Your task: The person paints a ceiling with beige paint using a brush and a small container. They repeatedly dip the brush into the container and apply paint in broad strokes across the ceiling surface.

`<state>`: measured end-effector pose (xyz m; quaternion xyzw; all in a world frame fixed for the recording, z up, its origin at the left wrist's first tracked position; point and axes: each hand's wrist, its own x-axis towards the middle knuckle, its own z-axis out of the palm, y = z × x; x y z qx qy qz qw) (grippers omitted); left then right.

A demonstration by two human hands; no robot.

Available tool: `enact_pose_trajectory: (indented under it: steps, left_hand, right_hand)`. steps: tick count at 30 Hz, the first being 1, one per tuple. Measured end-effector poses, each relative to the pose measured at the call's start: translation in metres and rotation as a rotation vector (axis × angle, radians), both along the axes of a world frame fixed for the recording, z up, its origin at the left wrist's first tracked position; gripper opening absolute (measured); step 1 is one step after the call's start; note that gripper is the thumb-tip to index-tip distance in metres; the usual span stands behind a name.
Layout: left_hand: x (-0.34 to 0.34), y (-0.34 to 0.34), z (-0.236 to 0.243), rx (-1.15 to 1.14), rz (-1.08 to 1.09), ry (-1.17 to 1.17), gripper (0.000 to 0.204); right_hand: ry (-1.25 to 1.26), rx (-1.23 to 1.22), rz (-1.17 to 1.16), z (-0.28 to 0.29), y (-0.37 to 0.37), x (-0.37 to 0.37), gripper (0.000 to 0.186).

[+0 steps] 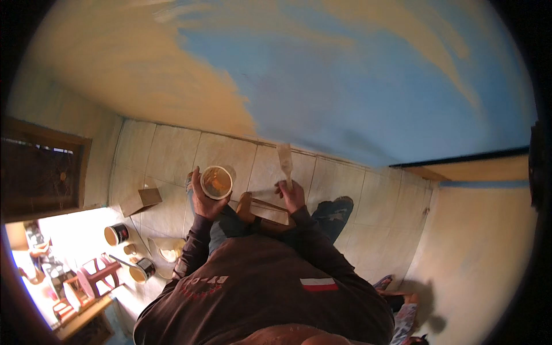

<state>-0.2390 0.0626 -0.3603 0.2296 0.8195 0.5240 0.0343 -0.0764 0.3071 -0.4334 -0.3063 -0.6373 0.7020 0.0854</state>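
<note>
My left hand (206,202) is wrapped round the side of a round white tub (218,182) with some orange-tan paint inside. In my right hand (292,196) is a wide, flat paintbrush (285,156), gripped by its handle with the bristles pointing toward the wall. Ahead, the wall (322,86) is part tan and part blue, with tan strokes running over the blue. The brush head lies in view near the foot of this wall; I cannot tell whether it touches. Between my legs is a brown wooden stool or frame (245,208).
On the tiled floor (374,213) to the left are an open cardboard box (138,201), a paint can (117,234), another can (142,270) with a stick across it, and a whitish bag (168,250). Reddish chairs (98,279) stand lower left. Another person's leg (405,316) shows lower right.
</note>
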Motion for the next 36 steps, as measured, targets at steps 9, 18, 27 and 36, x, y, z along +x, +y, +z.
enact_pose_trajectory:
  steps: [9, 18, 27, 36]
  left_hand:
    - [0.003, 0.01, -0.043, -0.092, -0.134, 0.077, 0.118]
    - [0.095, 0.054, 0.164, 0.996, -0.401, 0.074, 0.097]
    - [0.17, 0.122, 0.334, 1.986, -0.552, 0.308, 0.062]
    - [0.172, 0.12, 0.358, 2.164, -0.518, 0.367, 0.028]
  right_hand:
    - [0.912, -1.134, 0.044, 0.28, -0.076, -0.004, 0.03]
    - [1.051, -1.22, 0.751, 0.431, -0.115, 0.042, 0.027]
    - [1.087, -1.052, 0.73, 0.466, -0.109, 0.059, 0.026]
    - [0.933, -0.892, 0.716, 0.479, -0.112, 0.051, 0.038]
